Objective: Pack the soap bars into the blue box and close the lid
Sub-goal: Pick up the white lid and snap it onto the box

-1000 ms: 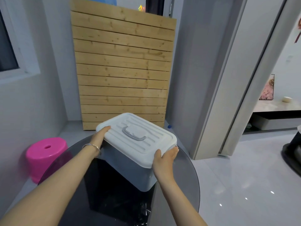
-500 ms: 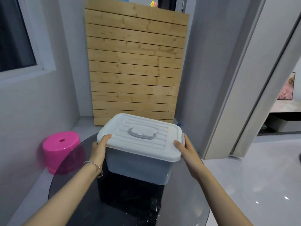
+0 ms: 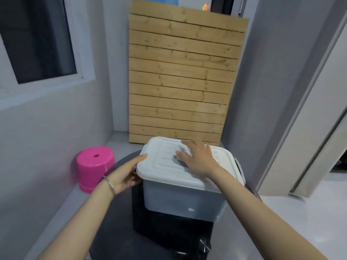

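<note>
Box (image 3: 185, 199) sits on a round dark glass table (image 3: 112, 222), pale blue body, white ribbed lid (image 3: 163, 166) on top and seated all round as far as visible. No brand, label or writing readable on box or lid. Soap bars not visible; walls are cloudy, contents can't be told.

Right hand (image 3: 199, 159) lies flat on the lid's middle, fingers spread open and a bit blurred, covering most of the grey lid handle (image 3: 176, 160); not clearly gripping it. Left hand (image 3: 124, 175) is at the lid's left edge, thumb up against the rim, fingers curled loosely under the lip; firm grip or not, can't tell. Thin bracelet (image 3: 109, 182) on the left wrist.

Box's near corner overhangs nothing, table surface shows in front and left of it. Right rim of table is just beside the box. Pink stool (image 3: 94, 167) stands on the floor left of the table, apart from it. Wooden slat panel (image 3: 180, 81) leans on the wall behind the box. Open floor to the right.
</note>
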The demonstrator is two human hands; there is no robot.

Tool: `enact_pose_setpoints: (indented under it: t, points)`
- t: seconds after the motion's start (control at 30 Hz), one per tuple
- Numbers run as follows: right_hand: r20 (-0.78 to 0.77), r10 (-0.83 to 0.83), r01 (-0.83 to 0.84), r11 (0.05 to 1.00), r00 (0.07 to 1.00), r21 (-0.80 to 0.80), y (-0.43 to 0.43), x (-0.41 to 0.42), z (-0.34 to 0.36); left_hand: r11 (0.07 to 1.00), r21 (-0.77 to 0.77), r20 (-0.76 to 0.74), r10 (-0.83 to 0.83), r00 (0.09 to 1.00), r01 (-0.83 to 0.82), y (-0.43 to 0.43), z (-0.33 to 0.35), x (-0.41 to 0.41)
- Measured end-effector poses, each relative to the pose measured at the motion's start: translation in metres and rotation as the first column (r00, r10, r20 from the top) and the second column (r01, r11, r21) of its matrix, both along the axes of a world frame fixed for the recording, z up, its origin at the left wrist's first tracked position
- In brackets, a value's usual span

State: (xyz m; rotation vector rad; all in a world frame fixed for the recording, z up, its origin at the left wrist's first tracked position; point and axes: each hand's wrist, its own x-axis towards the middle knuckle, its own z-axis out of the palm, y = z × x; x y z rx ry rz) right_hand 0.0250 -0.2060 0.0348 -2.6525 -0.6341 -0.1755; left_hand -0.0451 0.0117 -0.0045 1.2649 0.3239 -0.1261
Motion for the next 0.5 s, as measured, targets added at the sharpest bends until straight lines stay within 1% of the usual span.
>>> enact_pose_setpoints:
  t: [0.07,0.13,0.23,0.3,0.37,0.5]
  points:
    - [-0.029,0.069,-0.070,0.997,0.997,-0.043,0.036,0.011,0.002,0.999,-0.032,0.012,0.013,1.000,-0.013,0.003,-0.006,0.005]
    - [-0.076,0.099,-0.106,0.990,0.992,-0.094,0.066,0.024,0.004,0.998,-0.041,0.054,0.043,0.998,-0.041,0.004,-0.008,0.007]
    - [-0.098,0.097,-0.118,0.965,0.990,-0.233,0.095,0.044,0.002,0.999,-0.033,0.092,0.038,0.995,-0.035,0.006,-0.015,0.010]
    - [-0.127,0.079,-0.107,0.967,0.989,-0.229,0.102,0.055,0.002,0.999,-0.023,0.120,0.033,0.992,-0.031,0.007,-0.018,0.013]
    - [-0.144,0.079,-0.104,0.978,0.986,-0.179,0.105,0.062,0.000,0.999,0.012,0.161,0.044,0.986,-0.047,0.005,-0.017,0.015]
    - [-0.139,0.084,-0.101,0.988,0.987,-0.119,0.107,0.068,-0.006,0.984,0.155,0.237,0.044,0.970,-0.083,-0.001,-0.012,0.017]
